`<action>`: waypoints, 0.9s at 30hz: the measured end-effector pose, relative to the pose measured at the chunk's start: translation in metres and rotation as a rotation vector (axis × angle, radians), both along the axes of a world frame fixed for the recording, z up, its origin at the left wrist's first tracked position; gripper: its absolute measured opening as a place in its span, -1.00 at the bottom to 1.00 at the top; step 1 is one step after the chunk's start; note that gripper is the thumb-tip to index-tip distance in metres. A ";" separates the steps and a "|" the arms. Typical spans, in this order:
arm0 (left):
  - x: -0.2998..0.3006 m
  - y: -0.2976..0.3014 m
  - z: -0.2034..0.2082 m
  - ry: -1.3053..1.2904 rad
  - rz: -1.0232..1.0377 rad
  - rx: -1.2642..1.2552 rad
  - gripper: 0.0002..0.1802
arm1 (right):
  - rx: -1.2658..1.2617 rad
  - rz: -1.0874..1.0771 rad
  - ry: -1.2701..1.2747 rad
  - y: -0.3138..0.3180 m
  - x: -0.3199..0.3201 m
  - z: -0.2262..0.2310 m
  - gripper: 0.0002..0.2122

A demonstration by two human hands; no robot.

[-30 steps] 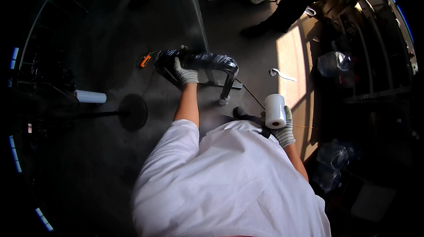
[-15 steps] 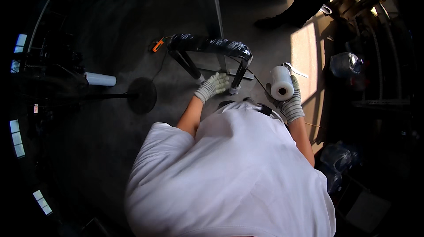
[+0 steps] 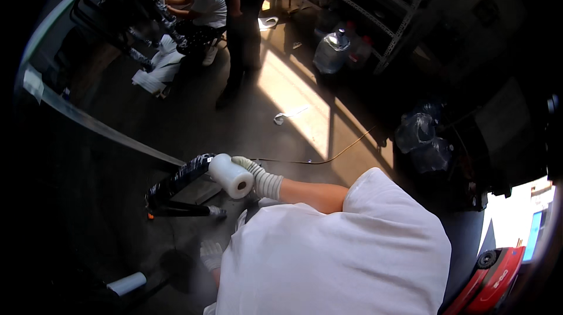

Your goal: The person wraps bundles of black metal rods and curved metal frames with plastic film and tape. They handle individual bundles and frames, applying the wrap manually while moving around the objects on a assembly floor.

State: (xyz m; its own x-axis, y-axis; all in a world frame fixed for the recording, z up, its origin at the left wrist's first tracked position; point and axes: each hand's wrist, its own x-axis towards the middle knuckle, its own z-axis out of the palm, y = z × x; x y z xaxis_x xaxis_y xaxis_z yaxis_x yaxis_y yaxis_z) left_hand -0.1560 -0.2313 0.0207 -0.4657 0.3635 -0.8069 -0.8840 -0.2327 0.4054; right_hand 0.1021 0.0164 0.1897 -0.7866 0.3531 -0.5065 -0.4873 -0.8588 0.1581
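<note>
My right hand (image 3: 258, 177), in a light glove with a striped cuff, grips a roll of clear stretch film (image 3: 227, 172) from its far right side. The roll is pressed up close to the end of a black tubular frame (image 3: 176, 181) partly wrapped in shiny film; whether they touch I cannot tell. One leg of that frame runs right toward my body and ends in a pale wrapped tip. My left hand (image 3: 210, 253), also gloved, is low in the shade beside my body, its fingers stretched out and nothing in them. Part of its arm is hidden by my white shirt.
A second film roll (image 3: 127, 284) lies at lower left. A long pale rail (image 3: 108, 124) crosses the left side. Farther off, one person stands and another sits by stacked black frames (image 3: 111, 10). Large clear bottles (image 3: 332, 51) stand near a metal shelf (image 3: 375, 13). A cord (image 3: 334, 159) crosses the floor.
My view has swung to the right. The right hand has carried the film roll across to the wrapped frame, and the left hand is now away from the frame's legs.
</note>
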 end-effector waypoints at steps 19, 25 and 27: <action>0.172 0.167 0.087 0.430 -1.797 0.465 -0.43 | 0.008 -0.313 -0.532 -0.113 0.119 0.034 -0.47; 0.219 0.154 0.109 0.784 -2.168 0.330 -0.23 | 0.460 -0.251 -0.649 -0.127 0.139 -0.007 -0.36; 0.230 0.148 0.103 0.682 -2.121 0.367 -0.24 | 0.495 -0.248 -0.629 -0.130 0.148 -0.011 -0.40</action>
State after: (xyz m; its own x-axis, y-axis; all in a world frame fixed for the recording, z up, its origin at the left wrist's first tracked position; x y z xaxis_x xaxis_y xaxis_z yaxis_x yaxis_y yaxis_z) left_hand 0.0739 -0.0831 0.1235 0.5817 0.5996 -0.5496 0.3283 0.4451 0.8331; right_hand 0.2501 -0.1133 0.1783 -0.2790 0.7760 -0.5657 -0.5427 -0.6134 -0.5738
